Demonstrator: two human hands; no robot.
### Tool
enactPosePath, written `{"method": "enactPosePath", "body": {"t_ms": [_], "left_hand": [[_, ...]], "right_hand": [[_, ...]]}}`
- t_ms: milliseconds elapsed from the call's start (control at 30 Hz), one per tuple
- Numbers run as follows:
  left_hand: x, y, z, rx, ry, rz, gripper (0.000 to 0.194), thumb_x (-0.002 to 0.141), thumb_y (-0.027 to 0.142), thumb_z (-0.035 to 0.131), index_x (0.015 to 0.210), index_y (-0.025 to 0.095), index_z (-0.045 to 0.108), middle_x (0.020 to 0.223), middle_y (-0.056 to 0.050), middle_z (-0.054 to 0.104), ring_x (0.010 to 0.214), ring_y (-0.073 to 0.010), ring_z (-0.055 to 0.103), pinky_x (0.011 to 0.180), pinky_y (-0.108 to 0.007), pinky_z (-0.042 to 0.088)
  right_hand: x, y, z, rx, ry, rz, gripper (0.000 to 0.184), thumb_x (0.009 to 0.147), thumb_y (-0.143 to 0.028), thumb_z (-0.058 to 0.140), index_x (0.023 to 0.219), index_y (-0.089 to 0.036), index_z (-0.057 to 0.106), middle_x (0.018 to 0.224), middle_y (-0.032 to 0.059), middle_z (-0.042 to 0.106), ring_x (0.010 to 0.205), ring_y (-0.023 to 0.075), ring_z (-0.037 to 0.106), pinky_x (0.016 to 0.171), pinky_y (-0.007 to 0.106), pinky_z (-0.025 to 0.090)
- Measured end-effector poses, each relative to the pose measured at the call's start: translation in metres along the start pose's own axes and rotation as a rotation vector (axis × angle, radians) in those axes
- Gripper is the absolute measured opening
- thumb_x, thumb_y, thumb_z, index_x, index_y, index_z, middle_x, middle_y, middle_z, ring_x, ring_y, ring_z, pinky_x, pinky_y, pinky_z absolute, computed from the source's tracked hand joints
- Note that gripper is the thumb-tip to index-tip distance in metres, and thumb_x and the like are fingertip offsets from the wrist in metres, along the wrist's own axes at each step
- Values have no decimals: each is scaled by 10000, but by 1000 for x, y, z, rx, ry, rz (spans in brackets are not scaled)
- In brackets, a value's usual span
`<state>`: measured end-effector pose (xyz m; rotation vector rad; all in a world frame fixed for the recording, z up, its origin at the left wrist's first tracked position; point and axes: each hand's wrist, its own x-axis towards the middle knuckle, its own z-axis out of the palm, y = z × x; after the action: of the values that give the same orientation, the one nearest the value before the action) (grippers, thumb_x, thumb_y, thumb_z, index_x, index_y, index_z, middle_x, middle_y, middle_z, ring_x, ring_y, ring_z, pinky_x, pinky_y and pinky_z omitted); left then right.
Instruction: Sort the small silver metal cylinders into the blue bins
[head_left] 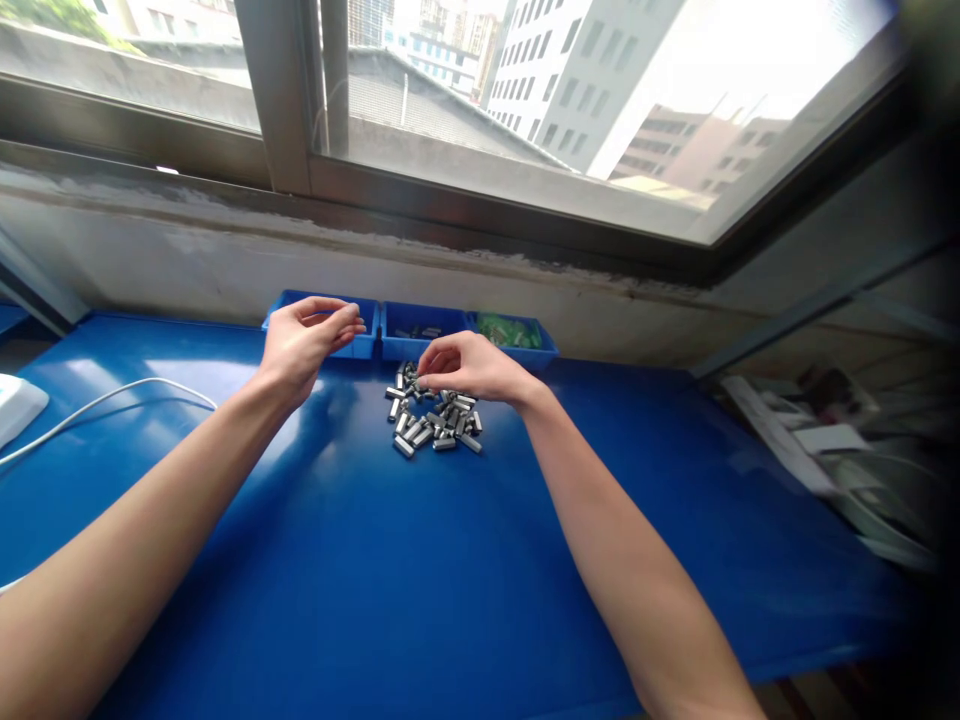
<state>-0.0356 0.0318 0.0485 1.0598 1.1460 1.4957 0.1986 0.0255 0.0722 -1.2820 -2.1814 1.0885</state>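
Right fingers (436,380) at metal pieces (444,443), bins (398,348) behind

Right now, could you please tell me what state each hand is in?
Left hand: fingers curled by the left blue bin; hold unclear.
Right hand: fingers curled at the metal pieces; hold unclear.
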Motion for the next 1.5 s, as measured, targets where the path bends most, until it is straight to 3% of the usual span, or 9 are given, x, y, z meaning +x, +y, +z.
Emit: {"method": "enactPosePath", "body": {"t_ms": [100, 233, 467, 633, 800, 1067, 1267, 1500], "left_hand": [[4, -2, -3, -94, 90, 14, 280, 693, 272, 843, 875, 127, 689, 849, -84, 731, 892, -204, 744, 896, -319, 589], [6, -2, -3, -135, 123, 9, 245, 717, 227, 805, 891, 123, 667, 850, -88, 728, 905, -209, 749, 922, -325, 584], [1, 0, 2, 35, 1, -28, 242, 732, 287, 760, 903, 125, 706, 772, -74, 744, 713, -162, 733, 710, -251, 588], [-1, 0, 4, 78, -69, -11, 236, 710, 305, 782, 873, 140, 735, 742, -57, 744, 669, -149, 710, 675, -242, 570], [-3, 2, 4, 125, -150, -38, 258, 709, 321, 791, 887, 144, 733, 759, -63, 751, 707, -171, 720, 691, -260, 564], [-12, 4, 6, 245, -437, -65, 413, 735, 440, 801, 1005, 133, 737, 900, -104, 779, 869, -237, 733, 812, -343, 566], [-13, 3, 5, 284, -594, 12, 461, 711, 465, 840, 1033, 147, 753, 954, -107, 785, 927, -250, 725, 845, -332, 557], [-10, 0, 3, 358, -623, 84, 492, 673, 500, 866, 1004, 159, 741, 877, -77, 780, 839, -229, 720, 766, -295, 542]], "right_hand": [[-1, -5, 3, -203, 9, -35, 132, 750, -253, 751, 838, -157, 733, 782, 43, 740, 731, 161, 690, 657, 235, 505], [0, -10, 12, -354, 8, -89, 75, 733, -194, 734, 800, -160, 727, 777, 32, 725, 715, 139, 659, 650, 220, 473], [3, -12, 23, -509, -9, -74, 87, 707, -90, 675, 739, -165, 705, 764, 26, 711, 688, 125, 610, 613, 212, 409], [3, -10, 25, -496, -9, -75, 142, 677, -52, 632, 718, -167, 705, 740, 22, 707, 664, 122, 608, 593, 212, 398], [2, -8, 16, -272, -36, -92, 98, 689, -114, 661, 746, -158, 727, 706, 15, 705, 671, 131, 636, 611, 214, 440], [5, 2, 3, 446, 68, -16, 241, 683, -295, 820, 842, -131, 744, 730, 30, 718, 675, 126, 642, 683, 249, 526], [7, 4, 7, 650, 145, 31, 294, 631, -247, 881, 867, -138, 742, 822, 33, 740, 763, 124, 680, 744, 232, 557], [6, -1, 10, 752, 93, 70, 390, 642, -210, 895, 965, -153, 682, 797, 30, 755, 797, 143, 730, 817, 259, 602]]}}
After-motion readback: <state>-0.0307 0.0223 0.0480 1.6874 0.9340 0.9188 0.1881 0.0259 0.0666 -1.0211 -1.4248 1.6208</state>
